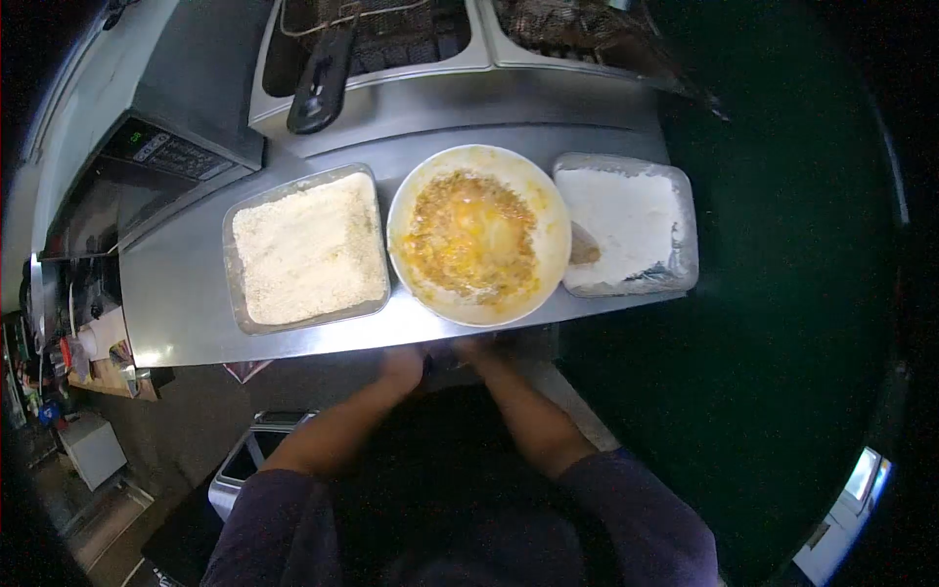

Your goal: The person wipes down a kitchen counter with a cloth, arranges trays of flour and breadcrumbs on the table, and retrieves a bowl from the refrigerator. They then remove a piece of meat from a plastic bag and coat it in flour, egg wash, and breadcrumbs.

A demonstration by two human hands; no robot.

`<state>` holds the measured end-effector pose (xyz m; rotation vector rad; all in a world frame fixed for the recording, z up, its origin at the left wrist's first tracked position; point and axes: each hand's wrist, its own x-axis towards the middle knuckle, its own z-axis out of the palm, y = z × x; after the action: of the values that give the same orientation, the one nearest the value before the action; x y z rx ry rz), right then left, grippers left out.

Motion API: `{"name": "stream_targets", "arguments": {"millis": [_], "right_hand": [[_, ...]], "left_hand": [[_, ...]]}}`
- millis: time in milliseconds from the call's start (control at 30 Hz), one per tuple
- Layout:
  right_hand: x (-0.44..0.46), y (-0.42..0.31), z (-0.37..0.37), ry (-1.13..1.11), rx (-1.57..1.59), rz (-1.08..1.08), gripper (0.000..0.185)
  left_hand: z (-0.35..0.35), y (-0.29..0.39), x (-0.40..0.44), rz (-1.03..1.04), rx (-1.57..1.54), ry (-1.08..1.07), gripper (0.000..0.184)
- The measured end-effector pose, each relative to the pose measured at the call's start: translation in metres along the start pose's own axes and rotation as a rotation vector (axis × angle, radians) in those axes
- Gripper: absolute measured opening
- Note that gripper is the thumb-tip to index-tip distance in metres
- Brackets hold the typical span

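Both of my hands are low, just below the front edge of the steel counter (166, 293). My left hand (403, 366) is blurred, close to something dark at its inner side; its fingers cannot be made out. Close by on the right, my right hand (474, 352) is partly hidden under the counter edge and blurred too. Above them stands a white bowl (558, 235) with a yellow, crumb-flecked egg-like mixture. To its left is a clear tray of pale crumbs (313, 249). A tray of white powder (621, 220) sits to its right, a brownish clump near the bowl.
Fryer baskets (391, 34) with a black handle (318, 88) are behind the counter. A microwave-like appliance (166, 147) stands at the left. A green surface (773, 293) spans the right. A silver bin (245, 455) stands at lower left.
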<state>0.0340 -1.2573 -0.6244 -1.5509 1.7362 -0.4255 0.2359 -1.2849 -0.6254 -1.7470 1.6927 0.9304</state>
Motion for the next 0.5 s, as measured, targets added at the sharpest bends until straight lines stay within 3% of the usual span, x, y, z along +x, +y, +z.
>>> {"name": "stream_targets", "arguments": {"millis": [100,200,233,300,333,400,500], "right_hand": [[-0.024,-0.021,-0.036,-0.144,0.28,-0.078,0.034],[-0.064,-0.039,-0.094,-0.051,0.321,0.024,0.028],[-0.081,-0.042,-0.116,0.019,0.305,0.072,0.024],[-0.111,-0.022,-0.155,0.249,0.275,0.082,0.018],[-0.121,-0.008,-0.172,0.406,0.264,0.048,0.015],[-0.135,0.007,-0.21,0.758,0.542,0.17,0.018],[-0.128,0.028,-0.272,1.051,0.918,0.327,0.031]], "left_hand": [[-0.075,0.036,-0.052,0.402,0.248,-0.232,0.034],[-0.12,0.049,-0.083,0.725,0.321,-0.403,0.032],[-0.149,0.061,-0.107,0.781,0.245,-0.364,0.031],[-0.222,0.092,-0.167,0.888,0.09,-0.277,0.028],[-0.247,0.105,-0.19,0.888,0.046,-0.106,0.026],[-0.281,0.129,-0.221,0.874,-0.042,0.235,0.023],[-0.296,0.149,-0.223,0.925,-0.006,0.577,0.019]]}}
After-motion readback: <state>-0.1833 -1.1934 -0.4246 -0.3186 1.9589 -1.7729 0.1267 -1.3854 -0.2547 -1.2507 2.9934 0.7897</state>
